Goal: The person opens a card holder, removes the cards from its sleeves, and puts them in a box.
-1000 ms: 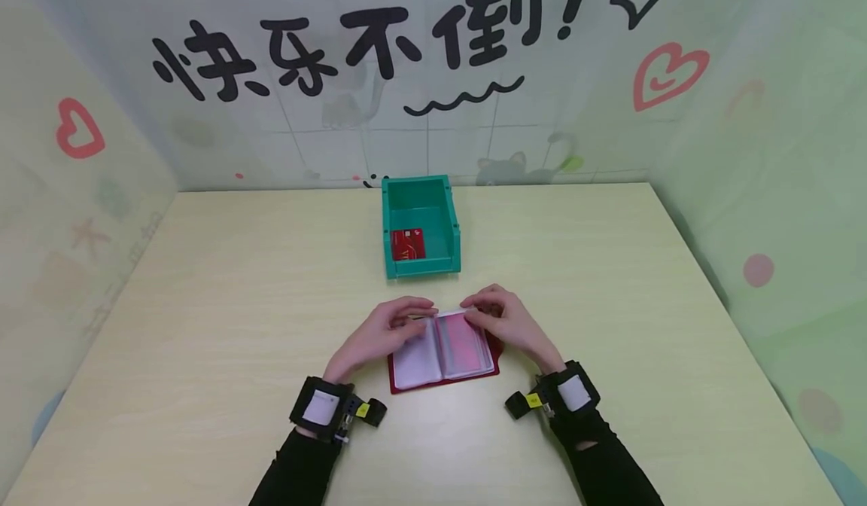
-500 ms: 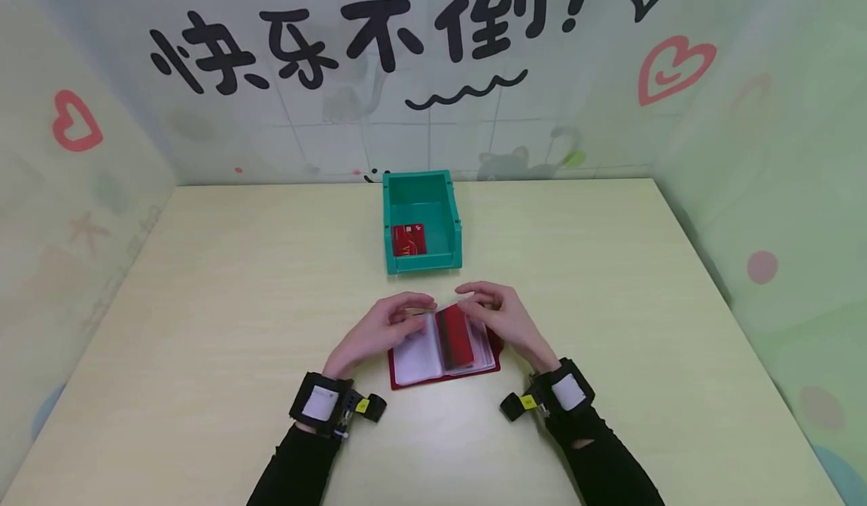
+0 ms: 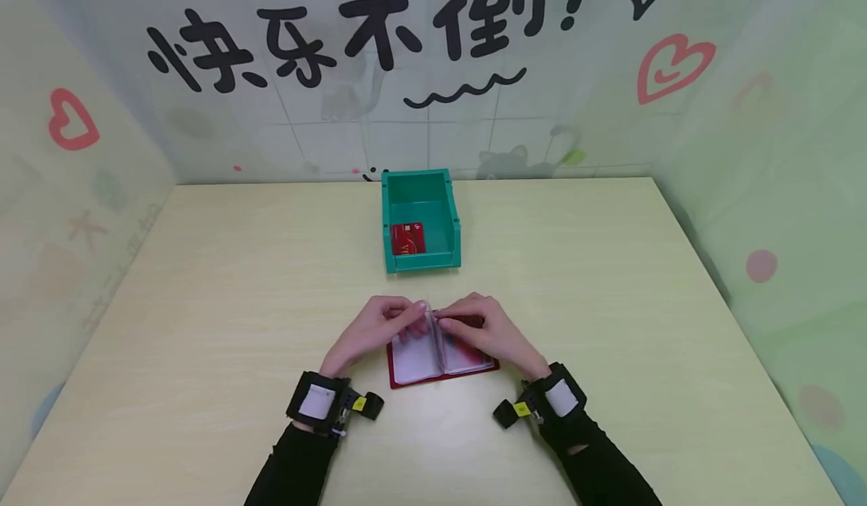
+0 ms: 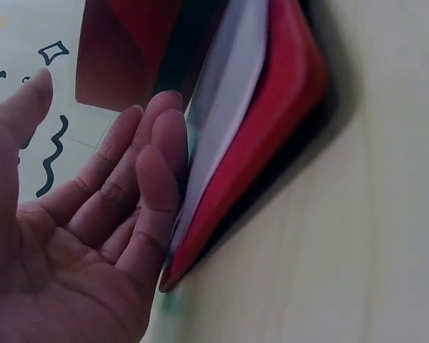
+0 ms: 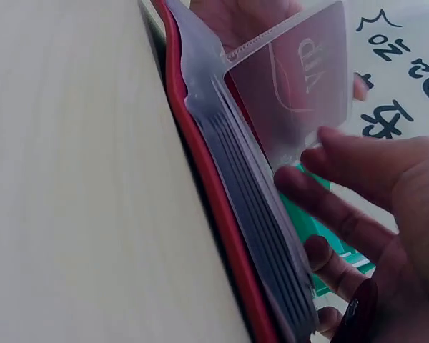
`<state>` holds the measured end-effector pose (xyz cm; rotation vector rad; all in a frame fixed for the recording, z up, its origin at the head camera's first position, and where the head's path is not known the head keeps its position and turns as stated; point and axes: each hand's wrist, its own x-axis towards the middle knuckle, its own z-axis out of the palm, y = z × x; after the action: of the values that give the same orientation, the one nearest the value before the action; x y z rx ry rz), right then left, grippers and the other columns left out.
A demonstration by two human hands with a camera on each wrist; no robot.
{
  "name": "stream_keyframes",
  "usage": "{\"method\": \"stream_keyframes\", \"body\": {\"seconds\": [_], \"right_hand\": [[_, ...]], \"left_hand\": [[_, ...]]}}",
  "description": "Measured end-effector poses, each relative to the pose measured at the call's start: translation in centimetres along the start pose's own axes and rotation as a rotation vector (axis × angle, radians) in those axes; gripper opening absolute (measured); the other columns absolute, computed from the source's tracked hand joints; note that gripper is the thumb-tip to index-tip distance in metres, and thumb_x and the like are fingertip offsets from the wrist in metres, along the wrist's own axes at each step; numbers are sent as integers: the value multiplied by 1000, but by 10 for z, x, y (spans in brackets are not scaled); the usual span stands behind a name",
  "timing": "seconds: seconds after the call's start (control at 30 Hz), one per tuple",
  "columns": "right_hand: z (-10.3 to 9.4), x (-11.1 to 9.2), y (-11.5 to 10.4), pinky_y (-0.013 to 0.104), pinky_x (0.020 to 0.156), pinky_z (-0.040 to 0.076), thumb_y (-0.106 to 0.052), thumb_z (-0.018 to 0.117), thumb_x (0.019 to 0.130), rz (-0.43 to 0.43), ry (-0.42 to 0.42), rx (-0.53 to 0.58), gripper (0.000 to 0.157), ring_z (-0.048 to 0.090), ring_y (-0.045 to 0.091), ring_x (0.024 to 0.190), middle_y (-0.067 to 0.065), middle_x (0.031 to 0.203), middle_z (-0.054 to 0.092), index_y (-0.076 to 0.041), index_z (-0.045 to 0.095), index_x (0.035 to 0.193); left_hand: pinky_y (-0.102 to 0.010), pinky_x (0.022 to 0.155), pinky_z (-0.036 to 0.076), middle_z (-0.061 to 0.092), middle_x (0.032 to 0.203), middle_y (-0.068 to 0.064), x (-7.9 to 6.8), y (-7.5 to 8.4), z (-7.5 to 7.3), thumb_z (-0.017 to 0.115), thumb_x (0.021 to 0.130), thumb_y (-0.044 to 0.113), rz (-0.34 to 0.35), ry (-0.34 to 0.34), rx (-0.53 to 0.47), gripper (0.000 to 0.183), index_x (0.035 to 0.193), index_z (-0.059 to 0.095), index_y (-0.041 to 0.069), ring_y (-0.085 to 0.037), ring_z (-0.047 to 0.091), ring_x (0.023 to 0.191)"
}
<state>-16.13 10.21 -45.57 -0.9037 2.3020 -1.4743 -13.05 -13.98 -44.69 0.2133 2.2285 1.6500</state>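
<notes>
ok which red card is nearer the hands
The dark-striped card, standing up at the open book between the left hand and right hand. The other red card lies farther off, in the green bin.

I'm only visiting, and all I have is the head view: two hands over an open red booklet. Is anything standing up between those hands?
Observer: Yes. The left wrist view shows a dark-striped red card raised close to the left hand.

Visitor: Oh! And what would I see from the other side?

Observer: In the right wrist view, a clear page stands up, with pale lettering on it or showing through it.

Visitor: Is that the only page on that side?

Observer: No. That same view shows the edges of several more pages stacked over the red cover.
</notes>
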Motion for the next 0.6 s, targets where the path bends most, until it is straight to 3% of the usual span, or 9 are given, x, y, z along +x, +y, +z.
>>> {"method": "stream_keyframes", "body": {"seconds": [0.23,0.43,0.6], "right_hand": [[4,1,-5,29,83,46,-25,78,88,-22,-23,-189,33,60,15,95,2,101,75,-12,75,118],[7,1,-15,32,84,42,-32,82,84,58,-23,-337,40,57,14,95,1,101,71,-15,75,119],[13,3,-24,37,87,37,-35,81,84,135,-33,-437,40,53,16,96,1,97,66,-15,74,118]], "left_hand": [[-29,79,60,76,98,-15,-6,2,-11,59,102,34,-19,-15,-9,37,113,74,2,-20,72,82],[-28,81,60,75,107,-18,-10,1,-20,62,101,26,-77,-72,9,34,117,71,-3,-19,74,84],[-28,72,62,77,94,-17,-11,-1,-22,66,98,18,-165,-74,-9,28,111,70,-7,-13,73,71]]}}
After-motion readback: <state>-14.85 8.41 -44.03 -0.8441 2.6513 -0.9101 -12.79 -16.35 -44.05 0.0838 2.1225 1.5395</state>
